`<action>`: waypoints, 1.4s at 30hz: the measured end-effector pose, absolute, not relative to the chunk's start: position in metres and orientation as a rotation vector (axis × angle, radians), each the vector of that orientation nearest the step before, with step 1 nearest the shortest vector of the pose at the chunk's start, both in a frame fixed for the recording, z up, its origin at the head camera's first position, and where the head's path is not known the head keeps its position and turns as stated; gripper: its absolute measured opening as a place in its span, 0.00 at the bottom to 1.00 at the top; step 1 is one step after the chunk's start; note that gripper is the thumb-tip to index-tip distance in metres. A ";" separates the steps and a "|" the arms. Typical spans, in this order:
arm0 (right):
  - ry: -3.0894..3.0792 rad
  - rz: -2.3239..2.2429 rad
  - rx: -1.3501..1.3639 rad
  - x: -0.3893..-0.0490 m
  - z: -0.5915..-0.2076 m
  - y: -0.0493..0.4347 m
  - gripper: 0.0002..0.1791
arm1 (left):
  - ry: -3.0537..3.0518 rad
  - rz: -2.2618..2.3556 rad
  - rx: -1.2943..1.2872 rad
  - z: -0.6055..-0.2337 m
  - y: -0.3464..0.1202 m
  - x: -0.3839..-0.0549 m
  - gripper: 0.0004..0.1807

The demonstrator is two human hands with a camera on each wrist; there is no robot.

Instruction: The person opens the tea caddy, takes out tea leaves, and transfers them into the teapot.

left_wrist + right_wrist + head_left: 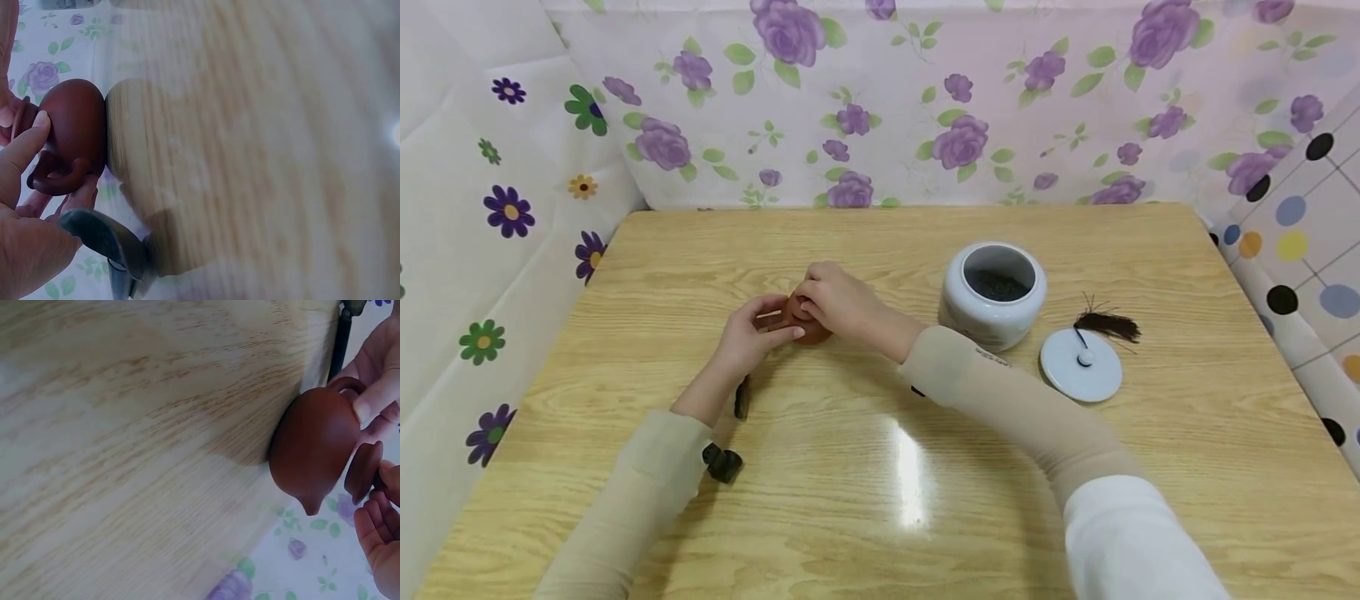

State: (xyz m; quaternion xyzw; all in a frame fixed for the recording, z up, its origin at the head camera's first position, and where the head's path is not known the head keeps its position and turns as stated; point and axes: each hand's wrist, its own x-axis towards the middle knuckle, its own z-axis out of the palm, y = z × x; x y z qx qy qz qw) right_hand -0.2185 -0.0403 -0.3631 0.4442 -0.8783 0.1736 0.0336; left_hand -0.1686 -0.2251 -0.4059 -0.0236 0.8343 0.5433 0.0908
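A reddish-brown clay teapot [812,333] stands on the table, its short spout showing in the right wrist view. My left hand [741,340] holds it from the handle side. The thumb presses near the top of the body, and other fingers sit behind the looped handle [59,181]. With its fingertips my right hand [846,307] pinches the knob of the teapot's lid [364,472]. That lid is tilted and apart from the pot, beside its mouth, as the right wrist view shows. The right hand covers most of the lid in the head view.
Right of the teapot stands a white porcelain jar [951,312], uncovered, with dark loose contents. Its round white lid [1067,375] lies beside it, a dark tassel [1108,325] tied to the knob. Small dark pieces [722,462] show by the left wrist. Patterned sheets border the table [820,517].
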 end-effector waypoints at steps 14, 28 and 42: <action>-2.769 0.472 1.364 -0.225 -0.369 -0.050 0.11 | 2.486 1.631 -0.049 -0.410 -0.226 -0.173 0.33; -2.848 0.546 1.304 -0.227 -0.370 -0.055 0.11 | 2.494 1.616 -0.064 -0.407 -0.226 -0.171 0.34; -2.840 0.570 1.307 -0.216 -0.367 -0.048 0.17 | 2.502 1.601 -0.091 -0.408 -0.224 -0.169 0.35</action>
